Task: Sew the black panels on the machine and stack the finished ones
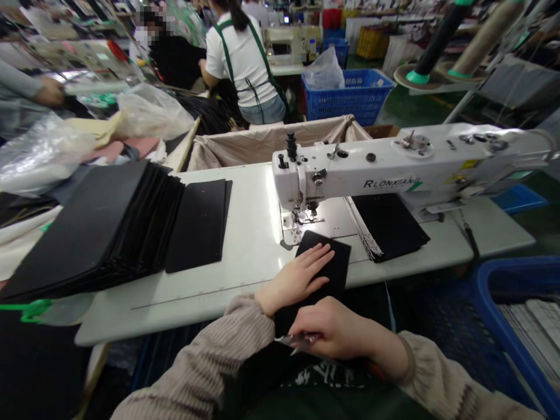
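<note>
My left hand (295, 280) lies flat with outstretched fingers on a black panel (338, 256), pressing it to the front edge of the sewing table. The panel's far corner reaches close to the needle area of a white sewing machine (345, 175). Nearer my body, my right hand (335, 326) is closed around a pair of thread snips (289, 339), their blades pointing left and slightly apart. The near end of the panel is partly hidden by both hands. Whether the blades touch a thread cannot be made out.
To the left stand a thick pile of black panels (100, 216) and a smaller stack (199, 224). Right of the needle lies a black stack with pale edges (389, 224). A blue basket (490, 280) stands at the right. A co-worker (247, 64) sits beyond the cloth-lined bin (262, 146).
</note>
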`<state>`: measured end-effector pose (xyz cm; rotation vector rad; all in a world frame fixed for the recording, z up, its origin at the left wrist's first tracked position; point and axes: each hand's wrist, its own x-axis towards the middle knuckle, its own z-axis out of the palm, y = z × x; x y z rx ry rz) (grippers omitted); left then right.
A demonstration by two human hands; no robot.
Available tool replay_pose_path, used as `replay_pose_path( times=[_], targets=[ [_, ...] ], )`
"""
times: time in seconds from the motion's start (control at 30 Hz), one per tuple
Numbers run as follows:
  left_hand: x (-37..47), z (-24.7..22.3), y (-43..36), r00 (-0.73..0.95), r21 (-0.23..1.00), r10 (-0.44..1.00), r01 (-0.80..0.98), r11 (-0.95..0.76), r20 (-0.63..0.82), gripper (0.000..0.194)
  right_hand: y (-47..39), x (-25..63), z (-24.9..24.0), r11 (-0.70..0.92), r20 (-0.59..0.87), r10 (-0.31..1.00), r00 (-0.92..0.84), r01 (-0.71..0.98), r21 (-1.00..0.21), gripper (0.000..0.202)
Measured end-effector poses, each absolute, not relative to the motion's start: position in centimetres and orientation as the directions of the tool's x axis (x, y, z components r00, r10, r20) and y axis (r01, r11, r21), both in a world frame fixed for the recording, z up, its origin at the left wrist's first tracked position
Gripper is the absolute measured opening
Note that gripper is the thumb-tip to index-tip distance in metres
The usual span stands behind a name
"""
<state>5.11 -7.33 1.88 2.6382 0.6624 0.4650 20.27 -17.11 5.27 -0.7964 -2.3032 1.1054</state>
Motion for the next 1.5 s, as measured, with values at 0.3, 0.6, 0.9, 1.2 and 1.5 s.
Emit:
replay_pose_path(
  times=[0.3, 0.6, 0.9, 1.2, 1.5],
  targets=[
    [-2.5, -1.1, -7.8, 0.614, 0.293, 0.782, 0.731, -0.616, 0.109, 0.056, -6.3, 21.9, 2.5, 0.41, 0.078, 0.904, -0.42, 0.801, -0.437, 0.044],
    [-1.3, -0.2, -2.3, 0.62, 0.279, 0.771, 0.723, -0.632, 0.142, 0.054, -5.0, 22.7, 0.5, 0.313, 0.044, 0.95, -0.31, 0.934, -0.171, 0.05],
    [0.3, 0.1, -0.5, 0.71, 0.342, 0.694, 0.626, -0.701, 0.121, 0.056, -4.7, 22.6, 0.2, 0.305, 0.025, 0.952, -0.305, 0.936, -0.176, 0.05],
    [0.2, 0.4, -0.4, 0.707, 0.369, 0.697, 0.621, -0.692, 0.118, 0.056, -4.7, 22.6, 0.2, 0.318, 0.024, 0.948, -0.319, 0.935, -0.159, 0.049],
    [0.2, 0.3, -0.4, 0.707, 0.381, 0.697, 0.615, -0.691, 0.124, 0.056, -4.7, 22.7, 0.1, 0.31, 0.029, 0.95, -0.31, 0.938, -0.157, 0.05]
  ],
)
